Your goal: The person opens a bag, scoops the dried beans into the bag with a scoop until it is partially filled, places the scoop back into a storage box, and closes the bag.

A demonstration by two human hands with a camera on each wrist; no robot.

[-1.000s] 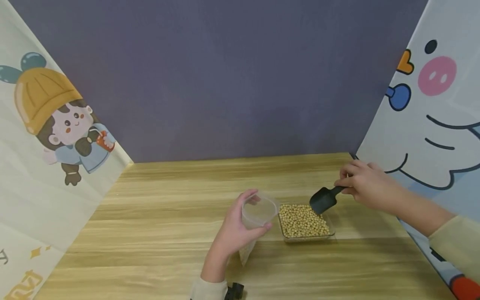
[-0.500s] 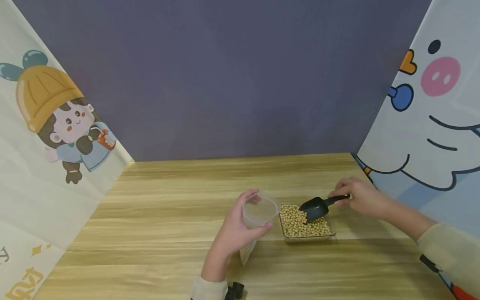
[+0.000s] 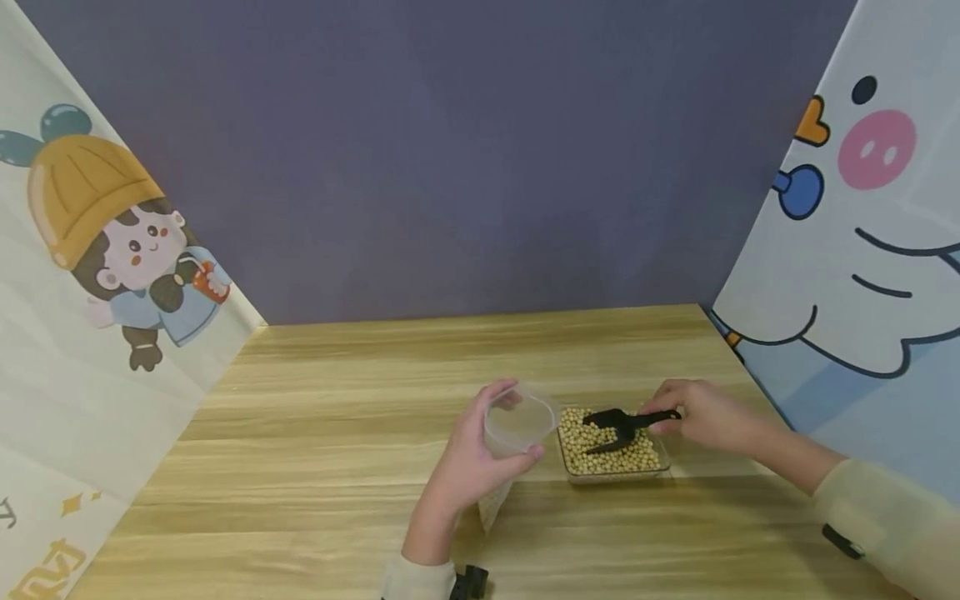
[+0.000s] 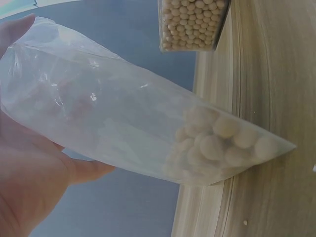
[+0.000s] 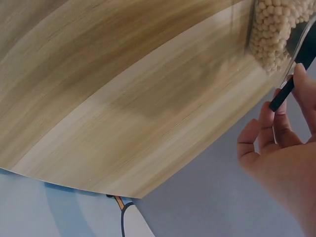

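My left hand (image 3: 467, 467) holds a clear plastic bag (image 4: 118, 103) by its upper part, thumb on the near side and fingers on the far side, with the mouth spread round. A few soybeans (image 4: 212, 140) lie in the bag's pointed bottom corner, close to the tabletop. To the right, my right hand (image 3: 708, 412) pinches the handle of a black scoop (image 3: 626, 423). The scoop's blade sits down among the soybeans (image 3: 581, 442) in a clear rectangular container (image 3: 618, 478), some beans lying within it. In the right wrist view the scoop's blade is partly cut off.
The wood-grain table (image 3: 315, 433) runs back to a dark blue-grey wall (image 3: 480, 167). Printed cartoon panels stand at the left (image 3: 60, 350) and right (image 3: 885, 275) edges. A small loose bit (image 4: 245, 222) lies on the table near the bag.
My right hand has moved left and toward me, pushing the scoop from above the beans down into them. The scoop's opening now faces left. My left hand and the bag stay in place.
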